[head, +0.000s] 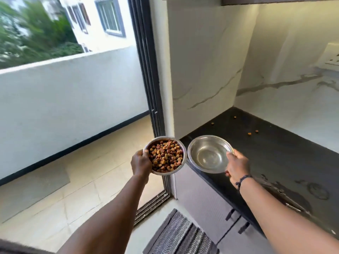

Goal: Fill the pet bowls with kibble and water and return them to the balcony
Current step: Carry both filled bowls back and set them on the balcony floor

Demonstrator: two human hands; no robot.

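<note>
Balcony door's open next to the black counter [286,162]. My left hand [141,165] grips the kibble bowl [166,156], my right hand [237,166] pinches the water bowl [209,154] by its rim. Carry-out step, I reckon; keep the water level going through.

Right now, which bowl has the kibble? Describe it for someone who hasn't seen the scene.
Find the open balcony door. In front of its lower edge, two steel bowls are held side by side. The kibble bowl is in the left hand, heaped with brown pellets; the other bowl shows bare metal.

Home kitchen: black counter [275,153], marble-look wall [211,61], prob. balcony [82,171] beside.
</note>
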